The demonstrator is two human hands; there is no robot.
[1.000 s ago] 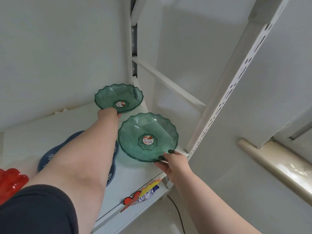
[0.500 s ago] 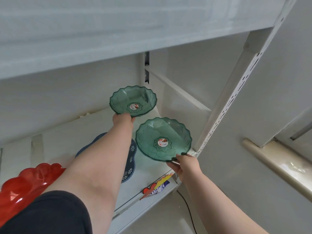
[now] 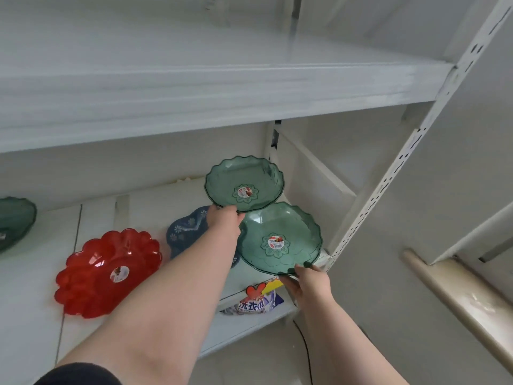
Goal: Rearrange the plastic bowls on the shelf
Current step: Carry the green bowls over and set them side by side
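Two translucent green scalloped plastic bowls, one per hand.
My left hand (image 3: 224,218) pinches the rear green bowl (image 3: 244,183); my right hand (image 3: 311,282) fingers (image 3: 306,264) clamp the front green bowl (image 3: 279,237).

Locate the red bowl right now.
Head view, lower left: the red bowl sits on the shelf, left of the blue bowl and the left hand's forearm.
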